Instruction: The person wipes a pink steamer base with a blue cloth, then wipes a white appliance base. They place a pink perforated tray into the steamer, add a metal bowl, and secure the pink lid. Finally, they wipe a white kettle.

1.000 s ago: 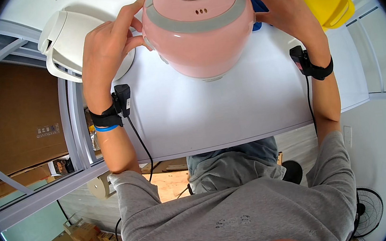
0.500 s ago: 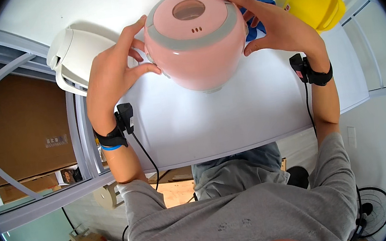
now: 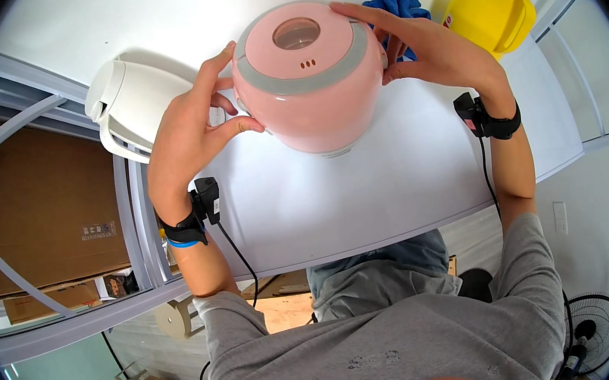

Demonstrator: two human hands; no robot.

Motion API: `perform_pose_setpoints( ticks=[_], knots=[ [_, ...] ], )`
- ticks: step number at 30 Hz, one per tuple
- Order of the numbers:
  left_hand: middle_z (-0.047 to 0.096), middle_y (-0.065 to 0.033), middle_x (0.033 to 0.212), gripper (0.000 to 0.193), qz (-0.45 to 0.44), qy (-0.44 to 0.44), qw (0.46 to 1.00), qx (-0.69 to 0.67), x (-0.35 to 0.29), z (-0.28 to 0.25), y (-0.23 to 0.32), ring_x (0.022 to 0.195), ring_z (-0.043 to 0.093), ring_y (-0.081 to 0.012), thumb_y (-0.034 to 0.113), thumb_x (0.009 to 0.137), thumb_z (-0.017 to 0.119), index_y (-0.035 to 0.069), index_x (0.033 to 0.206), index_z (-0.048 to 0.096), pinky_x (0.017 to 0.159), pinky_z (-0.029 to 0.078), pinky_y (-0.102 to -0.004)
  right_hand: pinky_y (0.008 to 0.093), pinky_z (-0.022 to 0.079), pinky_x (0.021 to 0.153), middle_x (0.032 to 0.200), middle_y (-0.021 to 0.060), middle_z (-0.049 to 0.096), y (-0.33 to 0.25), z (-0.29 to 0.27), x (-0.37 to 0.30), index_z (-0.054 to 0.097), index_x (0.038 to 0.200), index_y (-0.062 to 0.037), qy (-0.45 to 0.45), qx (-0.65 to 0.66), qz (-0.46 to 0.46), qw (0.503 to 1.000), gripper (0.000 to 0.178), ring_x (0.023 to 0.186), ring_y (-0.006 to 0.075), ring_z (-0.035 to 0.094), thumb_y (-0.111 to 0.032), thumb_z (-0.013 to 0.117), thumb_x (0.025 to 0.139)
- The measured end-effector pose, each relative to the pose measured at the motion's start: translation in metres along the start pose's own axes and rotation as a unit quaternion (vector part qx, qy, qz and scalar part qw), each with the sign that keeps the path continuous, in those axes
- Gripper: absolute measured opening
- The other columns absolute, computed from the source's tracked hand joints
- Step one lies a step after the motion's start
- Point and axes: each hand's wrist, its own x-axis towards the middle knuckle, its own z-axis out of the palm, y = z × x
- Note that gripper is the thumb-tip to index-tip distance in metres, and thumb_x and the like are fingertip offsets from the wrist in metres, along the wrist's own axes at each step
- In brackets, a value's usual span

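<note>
A rounded pink rice cooker (image 3: 322,116) with a grey band and a small clear window in its lid is between my hands, at the far middle of the white table (image 3: 351,207). My left hand (image 3: 195,120) grips its left side, thumb low on the body and index finger up near the lid rim. On the other side my right hand (image 3: 431,48) holds it, index finger along the lid edge and thumb lower down. The cooker's lid is closed. Whether its base rests fully on the table, I cannot tell.
A white pitcher (image 3: 143,96) lies beside my left hand, and a yellow pitcher (image 3: 482,4) is at the far right. Crumpled blue cloth (image 3: 397,3) sits behind my right hand. Left of the table is a metal-framed shelf with a large cardboard box (image 3: 44,212). Black cables trail from both wrists.
The pink rice cooker appears slightly lower in the picture and a little smaller, with both hands still on it. The whole view has also shifted and turned slightly.
</note>
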Motion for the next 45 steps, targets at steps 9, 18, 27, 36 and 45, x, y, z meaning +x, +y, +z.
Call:
perform_pose_setpoints(
  ticks=[9, 18, 27, 36, 45],
  knots=[
    [0.082, -0.0077, 0.119, 0.103, 0.015, 0.002, 0.999, 0.030, -0.001, -0.002, 0.005, 0.069, 0.064, -0.0208, 0.027, 0.075, 0.097, 0.013, 0.164, 0.046, 0.060, 0.051, -0.0319, 0.0362, 0.060, 0.086, 0.111, 0.0101, 0.065, 0.000, 0.000, -0.001, 0.032, 0.175, -0.0289, 0.001, -0.013, 0.004, 1.000, 0.107, 0.086, 0.0216, 0.073, 0.013, 0.075, 0.087],
    [0.081, -0.0108, 0.118, 0.111, -0.021, -0.011, 1.000, 0.021, -0.001, -0.002, 0.003, 0.081, 0.070, -0.0227, 0.031, 0.072, 0.099, 0.014, 0.166, 0.043, 0.066, 0.054, -0.0332, 0.0372, 0.060, 0.087, 0.124, 0.0095, 0.065, -0.004, -0.004, 0.000, 0.029, 0.176, -0.0287, -0.027, 0.016, 0.034, 0.999, 0.113, 0.096, 0.0221, 0.070, 0.010, 0.083, 0.084],
    [0.069, -0.0223, 0.142, 0.128, 0.028, -0.046, 0.995, -0.086, 0.001, 0.013, -0.008, 0.125, 0.071, -0.0418, 0.051, 0.075, 0.098, 0.011, 0.173, 0.026, 0.109, 0.056, -0.0486, 0.0399, 0.052, 0.104, 0.160, 0.0078, 0.052, 0.010, 0.021, 0.003, 0.010, 0.179, -0.0255, 0.029, 0.050, -0.030, 0.998, 0.143, 0.123, 0.0296, 0.059, -0.007, 0.101, 0.070],
    [0.068, -0.0260, 0.140, 0.134, 0.048, -0.046, 0.998, -0.023, -0.001, 0.012, 0.001, 0.122, 0.071, -0.0458, 0.053, 0.076, 0.097, 0.007, 0.174, 0.017, 0.103, 0.057, -0.0497, 0.0419, 0.047, 0.117, 0.165, 0.0086, 0.049, 0.008, 0.016, 0.001, 0.019, 0.176, -0.0197, 0.057, 0.002, -0.065, 0.996, 0.138, 0.140, 0.0340, 0.057, -0.009, 0.103, 0.067],
    [0.062, -0.0287, 0.148, 0.132, 0.086, 0.001, 0.996, 0.008, 0.001, 0.019, 0.003, 0.124, 0.071, -0.0469, 0.044, 0.072, 0.101, 0.006, 0.168, 0.019, 0.101, 0.060, -0.0501, 0.0440, 0.054, 0.114, 0.165, 0.0048, 0.054, 0.002, 0.014, 0.000, 0.036, 0.170, -0.0250, 0.113, -0.051, -0.078, 0.989, 0.128, 0.140, 0.0341, 0.061, -0.012, 0.103, 0.062]
  ],
)
